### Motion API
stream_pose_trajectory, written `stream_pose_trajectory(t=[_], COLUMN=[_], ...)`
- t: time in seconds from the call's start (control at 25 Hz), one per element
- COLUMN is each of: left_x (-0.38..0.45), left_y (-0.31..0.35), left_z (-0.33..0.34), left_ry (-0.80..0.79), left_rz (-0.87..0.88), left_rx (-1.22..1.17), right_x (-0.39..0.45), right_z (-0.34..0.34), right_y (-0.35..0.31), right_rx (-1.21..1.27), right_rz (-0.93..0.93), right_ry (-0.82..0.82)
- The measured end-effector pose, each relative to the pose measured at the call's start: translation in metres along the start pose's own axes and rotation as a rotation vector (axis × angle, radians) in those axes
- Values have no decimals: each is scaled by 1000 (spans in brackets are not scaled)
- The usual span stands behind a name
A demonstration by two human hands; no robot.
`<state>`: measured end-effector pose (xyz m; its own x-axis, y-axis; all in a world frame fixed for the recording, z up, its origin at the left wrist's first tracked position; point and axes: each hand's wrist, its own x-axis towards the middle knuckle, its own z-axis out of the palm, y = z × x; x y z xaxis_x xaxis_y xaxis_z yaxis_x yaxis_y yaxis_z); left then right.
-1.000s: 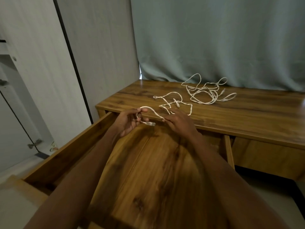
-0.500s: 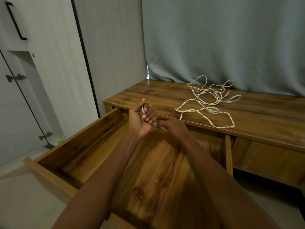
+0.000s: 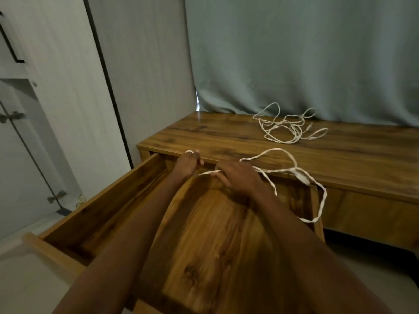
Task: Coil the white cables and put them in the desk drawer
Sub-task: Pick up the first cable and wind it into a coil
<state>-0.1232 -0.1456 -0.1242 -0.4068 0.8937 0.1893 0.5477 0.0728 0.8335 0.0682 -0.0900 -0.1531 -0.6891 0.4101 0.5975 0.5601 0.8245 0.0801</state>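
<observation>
My left hand (image 3: 188, 164) is closed around a small loop of a white cable (image 3: 292, 169) over the back of the open wooden drawer (image 3: 95, 211). A short taut stretch of that cable runs to my right hand (image 3: 238, 177), which pinches it. Beyond my right hand the cable loops over the desk's front edge, and a long loop hangs down past the drawer's right side. A second white cable (image 3: 288, 128) lies in a loose tangle further back on the wooden desk top (image 3: 226, 137).
A grey-green curtain (image 3: 294, 53) hangs behind the desk. To the left are a pale wall panel (image 3: 140, 75) and white cabinet doors (image 3: 22, 132) with metal hinges. The drawer sticks far out toward me over a light floor (image 3: 22, 279).
The cable has been drawn off the desk top toward the drawer and now hangs over the front edge. My left hand has turned over, and my hands have moved apart with cable between them.
</observation>
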Motion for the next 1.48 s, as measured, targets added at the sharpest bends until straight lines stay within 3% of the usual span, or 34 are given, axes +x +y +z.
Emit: stream_pose_trajectory(t=[0.08, 0.2, 0.28, 0.36, 0.44, 0.56, 0.64, 0.8, 0.88, 0.96, 1.08, 1.2, 1.32, 1.4, 1.48], left_x=[-1, -14, -20, -19, -18, -17, -12, -4, 1, 6, 8, 1, -19, -28, -31], left_y=[-2, -2, 0, 6, 12, 15, 12, 4, -6, -21, -39, -30, -14, -9, -8], left_z=[-1, 1, 1, -1, 1, 2, -4, -12, -15, -18, -11, -4, -4, -2, -4], left_ry=[-182, -548, -853, -1026, -930, -587, -317, 133, 249, 255, 92, -204, -624, -862, -1001], left_rz=[-13, -86, -144, -173, -149, -111, -127, -138, -122, -102, 8, 14, -124, -208, -242], left_rx=[216, 129, -285, -810, -1138, -1448, -1532, -1443, -1162, -751, -98, 192, 176, -8, -304], right_x=[-5, -11, -8, -6, -9, -16, -17, -9, -10, -10, -4, -3, -12, -16, -15], right_z=[-2, 3, 5, 8, 16, 32, 38, 37, 32, 23, 7, -6, -8, -7, -5], right_y=[17, 32, 29, 20, 6, -17, -28, -40, -40, -33, -19, -1, 20, 24, 22], right_rx=[-52, -46, -7, 27, 42, 54, 182, 402, 406, 425, 436, 415, 319, 281, 317], right_rz=[88, 123, 165, 215, 247, 252, 224, 125, 106, 158, 283, 308, 301, 286, 295], right_ry=[100, 194, 179, 138, 71, -179, -252, -340, -379, -359, -311, -218, -124, -86, -71])
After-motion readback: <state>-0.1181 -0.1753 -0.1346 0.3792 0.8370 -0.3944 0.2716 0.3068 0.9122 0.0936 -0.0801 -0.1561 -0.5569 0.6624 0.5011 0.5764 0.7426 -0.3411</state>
